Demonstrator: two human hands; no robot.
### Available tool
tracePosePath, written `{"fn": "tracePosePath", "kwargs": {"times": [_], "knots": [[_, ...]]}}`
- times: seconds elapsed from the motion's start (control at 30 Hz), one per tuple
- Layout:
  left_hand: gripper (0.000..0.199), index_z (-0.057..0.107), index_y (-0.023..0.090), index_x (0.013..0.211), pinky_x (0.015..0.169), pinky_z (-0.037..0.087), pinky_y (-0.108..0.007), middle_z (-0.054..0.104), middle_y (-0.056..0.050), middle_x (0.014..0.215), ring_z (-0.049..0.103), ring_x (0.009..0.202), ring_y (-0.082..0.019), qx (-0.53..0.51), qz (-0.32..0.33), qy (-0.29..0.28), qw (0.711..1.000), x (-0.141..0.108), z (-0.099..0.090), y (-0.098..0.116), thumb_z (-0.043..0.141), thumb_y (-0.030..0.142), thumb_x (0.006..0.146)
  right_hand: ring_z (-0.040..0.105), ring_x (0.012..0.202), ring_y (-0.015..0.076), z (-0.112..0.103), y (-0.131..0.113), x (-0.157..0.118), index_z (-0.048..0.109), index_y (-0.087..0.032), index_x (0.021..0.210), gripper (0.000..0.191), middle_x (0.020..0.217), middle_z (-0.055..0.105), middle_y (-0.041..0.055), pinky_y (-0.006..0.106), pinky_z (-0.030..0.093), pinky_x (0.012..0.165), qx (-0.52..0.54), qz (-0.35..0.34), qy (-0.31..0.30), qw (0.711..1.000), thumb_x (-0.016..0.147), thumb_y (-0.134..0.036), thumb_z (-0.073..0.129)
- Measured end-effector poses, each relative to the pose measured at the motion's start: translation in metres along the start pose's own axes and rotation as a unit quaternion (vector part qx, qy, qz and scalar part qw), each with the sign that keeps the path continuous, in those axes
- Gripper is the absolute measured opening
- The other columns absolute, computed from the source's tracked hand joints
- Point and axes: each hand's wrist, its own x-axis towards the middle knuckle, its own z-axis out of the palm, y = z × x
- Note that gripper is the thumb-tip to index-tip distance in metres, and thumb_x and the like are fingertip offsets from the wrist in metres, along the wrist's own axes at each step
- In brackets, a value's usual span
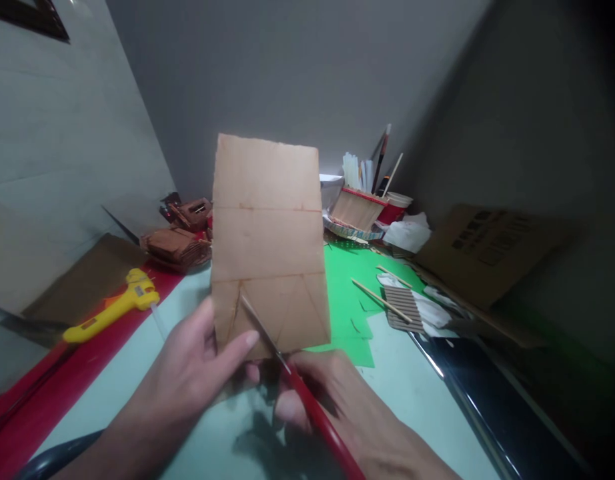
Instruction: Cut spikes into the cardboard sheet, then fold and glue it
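A tan cardboard piece (pixel 267 243) stands upright before me, marked with two crosswise lines and slanting lines near its lower edge. My left hand (pixel 195 363) grips it at the lower left corner, thumb on the front face. Red-handled scissors (pixel 307 393) are in my right hand (pixel 337 400), fingers wrapped round the handle. One blade lies across the front of the cardboard's lower part, pointing up and left. The other blade is hidden, so how far the scissors are spread cannot be told.
At left lies a yellow glue gun (pixel 117 307) by folded brown pieces (pixel 175 247). Behind stands a wooden holder (pixel 357 208) with glue sticks and brushes. Green sheets (pixel 345 287), wooden sticks (pixel 380 300), corrugated card (pixel 402 308) and a glossy black object (pixel 492 400) are at right.
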Motion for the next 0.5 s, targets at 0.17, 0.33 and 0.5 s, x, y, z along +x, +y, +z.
{"fn": "tracePosePath", "kwargs": {"times": [0.17,0.33,0.5], "knots": [[0.016,0.061,0.021,0.08,0.05,0.048,-0.022,0.067,0.001,0.057,0.063,0.054,-0.016,0.02,0.0,-0.041,0.999,0.002,0.002,0.004,0.074,0.028,0.075,0.046,0.065,0.0126,0.003,0.014,0.004,0.062,-0.016,0.078,0.027,0.072,0.054,-0.0006,0.022,0.035,0.056,-0.035,0.0,0.013,0.999,0.085,-0.041,0.067],[0.018,0.059,0.022,0.087,0.052,0.049,-0.023,0.067,0.003,0.059,0.063,0.053,-0.016,0.013,-0.013,-0.03,0.999,0.002,0.003,0.005,0.072,0.025,0.074,0.05,0.064,0.0133,0.007,0.022,0.005,0.065,-0.015,0.08,0.029,0.071,0.058,0.0008,0.023,0.039,0.058,-0.051,-0.049,0.032,0.997,0.088,-0.043,0.065],[0.023,0.06,0.022,0.092,0.05,0.049,-0.024,0.066,0.002,0.058,0.062,0.053,-0.018,0.013,-0.023,-0.021,0.999,0.001,0.003,0.009,0.073,0.027,0.073,0.05,0.057,0.0122,0.013,0.028,0.01,0.065,-0.014,0.079,0.023,0.067,0.059,0.0013,0.023,0.039,0.056,-0.077,-0.078,0.05,0.993,0.091,-0.033,0.057]]}}
